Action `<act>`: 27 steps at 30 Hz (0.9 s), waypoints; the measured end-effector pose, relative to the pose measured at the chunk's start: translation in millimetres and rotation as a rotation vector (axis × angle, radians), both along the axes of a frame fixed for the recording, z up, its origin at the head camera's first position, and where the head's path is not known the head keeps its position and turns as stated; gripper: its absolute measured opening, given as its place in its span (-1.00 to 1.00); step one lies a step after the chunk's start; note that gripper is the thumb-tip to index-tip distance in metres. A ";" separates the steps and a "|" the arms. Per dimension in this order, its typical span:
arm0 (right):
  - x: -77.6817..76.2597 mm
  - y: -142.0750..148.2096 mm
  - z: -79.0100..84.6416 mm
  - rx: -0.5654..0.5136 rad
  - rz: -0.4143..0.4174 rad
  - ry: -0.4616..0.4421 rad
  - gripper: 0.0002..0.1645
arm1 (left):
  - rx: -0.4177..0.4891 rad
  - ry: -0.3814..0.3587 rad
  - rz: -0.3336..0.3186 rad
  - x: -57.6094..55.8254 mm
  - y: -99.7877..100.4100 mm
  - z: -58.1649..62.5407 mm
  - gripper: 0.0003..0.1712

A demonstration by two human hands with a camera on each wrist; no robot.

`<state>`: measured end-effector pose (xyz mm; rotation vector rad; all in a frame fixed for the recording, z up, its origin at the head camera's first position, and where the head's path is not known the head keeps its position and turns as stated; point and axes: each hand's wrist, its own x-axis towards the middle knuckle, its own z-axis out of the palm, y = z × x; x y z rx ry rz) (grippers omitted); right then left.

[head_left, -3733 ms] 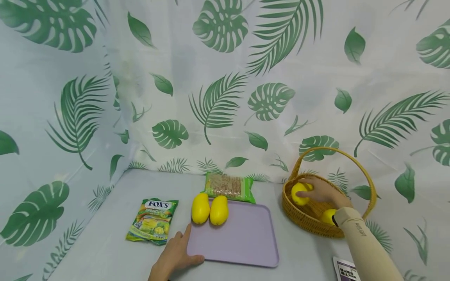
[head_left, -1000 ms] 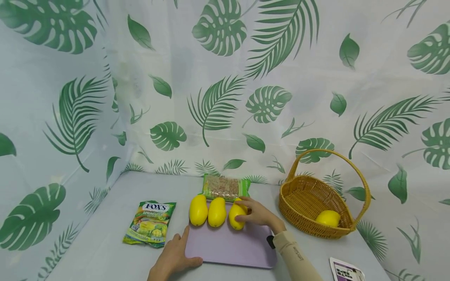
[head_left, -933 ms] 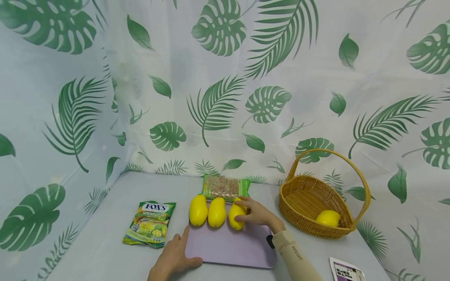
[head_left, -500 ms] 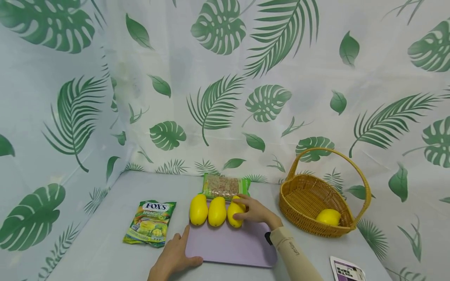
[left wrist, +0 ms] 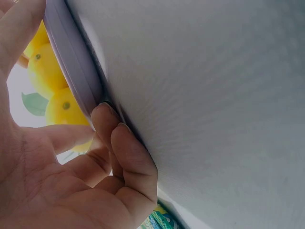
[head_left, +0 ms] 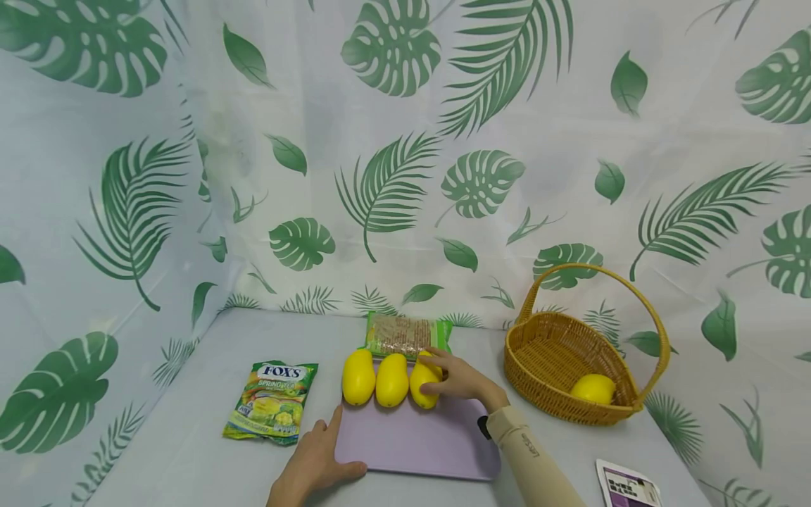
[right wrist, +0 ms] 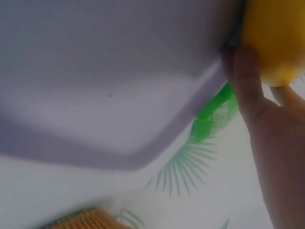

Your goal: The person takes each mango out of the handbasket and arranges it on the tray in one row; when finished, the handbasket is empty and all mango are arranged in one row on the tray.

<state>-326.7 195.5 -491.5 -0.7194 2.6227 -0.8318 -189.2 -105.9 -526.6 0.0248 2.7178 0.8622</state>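
Observation:
My right hand (head_left: 457, 379) holds a yellow mango (head_left: 421, 386), thumb on the near side and fingers over its far end. It lies at the back of the lilac tray (head_left: 418, 443), third in a row with a left mango (head_left: 359, 378) and a middle mango (head_left: 391, 380). In the right wrist view the fingers touch the held mango (right wrist: 276, 38) beside the tray's rim. My left hand (head_left: 313, 454) grips the tray's near left corner. Its curled fingertips (left wrist: 105, 117) meet the rim from outside in the left wrist view.
A wicker basket (head_left: 557, 412) with a tall handle stands at the right, one yellow fruit (head_left: 593, 389) inside. A green FOX'S bag (head_left: 271, 403) lies left of the tray. Behind the tray is a green-edged clear packet (head_left: 405, 334). A purple-and-white packet (head_left: 627, 486) lies front right.
My right hand has moved left from the basket to the tray with a mango. Over the last second it shifted that mango slightly toward the middle one. My left hand stays at the tray's corner.

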 end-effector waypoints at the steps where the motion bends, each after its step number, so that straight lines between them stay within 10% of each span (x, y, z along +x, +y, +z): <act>1: 0.2 0.8 -0.1 -0.008 0.002 -0.002 -0.11 | -0.001 -0.003 0.001 0.1 0.4 0.1 0.36; 27: 24.8 99.1 49.5 -0.004 -0.151 0.258 -0.16 | 0.008 0.023 -0.007 2.4 0.6 0.7 0.37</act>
